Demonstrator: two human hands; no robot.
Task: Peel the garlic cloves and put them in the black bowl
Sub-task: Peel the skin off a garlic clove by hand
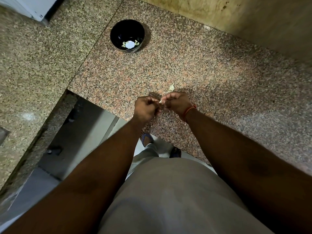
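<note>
The garlic clove (161, 101) is held just above the near part of the granite worktop (211, 68), between the two hands. The left hand (146, 109) and the right hand (177, 103) both have the fingers curled in a tight grip, and each pinches one end of the clove. I judge the clove to be very light and firm, with a thin, dry skin that tears easily and can slip, so it is best taken at the tip, where the skin lifts. A loose piece of skin (171, 87) lies on the worktop just beyond the right hand. The black bowl (118, 29) stands well apart, farther back, and it holds a few pale peeled cloves (124, 43) at the bottom.
</note>
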